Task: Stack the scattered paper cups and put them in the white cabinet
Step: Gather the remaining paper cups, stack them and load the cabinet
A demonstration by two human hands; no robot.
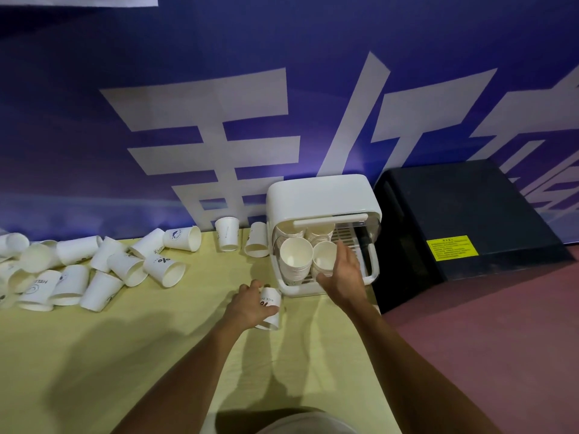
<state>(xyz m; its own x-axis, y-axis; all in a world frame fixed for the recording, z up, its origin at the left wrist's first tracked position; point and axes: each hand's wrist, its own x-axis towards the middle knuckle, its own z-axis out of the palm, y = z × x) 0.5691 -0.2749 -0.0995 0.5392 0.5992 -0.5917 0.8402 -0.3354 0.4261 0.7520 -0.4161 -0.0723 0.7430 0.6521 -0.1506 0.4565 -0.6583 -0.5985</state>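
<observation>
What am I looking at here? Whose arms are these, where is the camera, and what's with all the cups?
There is no machine here. The one picture comes from a camera worn on a person's head, looking down at their own bare arms. The left hand grips a paper cup lying on the yellow table. The right hand reaches into the open white cabinet and touches a front stack of cups; whether it grips that stack is unclear. Another stack stands beside it. Further left on the table lies a pile of loose cups. A black box sits to the right of the cabinet, and a blue banner hangs behind.
</observation>
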